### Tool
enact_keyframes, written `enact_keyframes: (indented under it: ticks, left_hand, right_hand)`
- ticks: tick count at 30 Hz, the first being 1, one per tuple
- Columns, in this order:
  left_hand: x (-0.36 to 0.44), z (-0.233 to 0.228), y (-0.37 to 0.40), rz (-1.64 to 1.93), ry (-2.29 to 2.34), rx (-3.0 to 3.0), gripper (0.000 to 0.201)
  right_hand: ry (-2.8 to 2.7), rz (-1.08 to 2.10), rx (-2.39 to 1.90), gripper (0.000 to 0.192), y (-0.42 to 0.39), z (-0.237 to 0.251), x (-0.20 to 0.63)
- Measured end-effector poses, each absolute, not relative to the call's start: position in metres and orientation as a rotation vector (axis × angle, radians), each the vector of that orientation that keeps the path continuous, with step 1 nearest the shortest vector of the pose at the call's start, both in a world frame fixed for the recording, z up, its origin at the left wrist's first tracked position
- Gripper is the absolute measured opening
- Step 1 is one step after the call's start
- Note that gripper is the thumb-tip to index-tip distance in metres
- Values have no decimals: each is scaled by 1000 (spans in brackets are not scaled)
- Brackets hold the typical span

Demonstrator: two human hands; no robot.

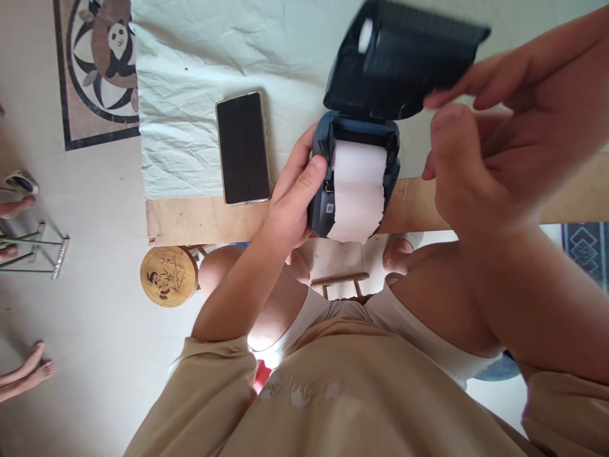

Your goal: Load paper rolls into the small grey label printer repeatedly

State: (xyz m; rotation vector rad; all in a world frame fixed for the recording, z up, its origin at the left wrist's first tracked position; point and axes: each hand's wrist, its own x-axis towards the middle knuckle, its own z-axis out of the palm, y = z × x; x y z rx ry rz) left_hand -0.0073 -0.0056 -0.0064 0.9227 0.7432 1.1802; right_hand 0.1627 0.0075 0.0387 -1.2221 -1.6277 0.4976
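Observation:
A small dark blue receipt printer (321,209) rests at the near edge of the table, its lid (404,57) swung up and open. A white paper roll (358,190) lies in its bay, with a torn strip hanging over the front. My left hand (295,197) grips the printer's left side, thumb on its top edge. My right hand (495,139) hovers close to the camera at the right, fingertips touching the raised lid's right edge, holding nothing else.
A black smartphone (243,147) lies face up left of the printer on a crumpled white cloth (190,95) covering the wooden table (190,219). A round wooden stool (169,276) stands below. Another person's bare feet (23,371) show at the far left.

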Motion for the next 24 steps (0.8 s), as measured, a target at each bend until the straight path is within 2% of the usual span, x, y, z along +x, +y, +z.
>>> enact_keyframes:
  ticks: [2, 9, 12, 19, 24]
  left_hand:
    - [-7, -7, -5, 1168, 728, 911, 34]
    - [-12, -12, -2, 1087, 774, 1039, 46]
    - [-15, -13, -1, 1068, 795, 1088, 44]
    - [-14, -9, -3, 1042, 829, 1073, 48]
    - [-11, -11, -4, 1128, 810, 983, 38]
  right_hand:
    - [-1770, 422, -1205, 5, 10, 34, 165]
    - [-2286, 134, -1274, 18, 10, 25, 172]
    - [-2477, 135, -1320, 22, 10, 28, 174]
    - [-2303, 514, -1371, 27, 10, 38, 175]
    - [-1828, 1015, -1188, 33, 8, 43, 183]
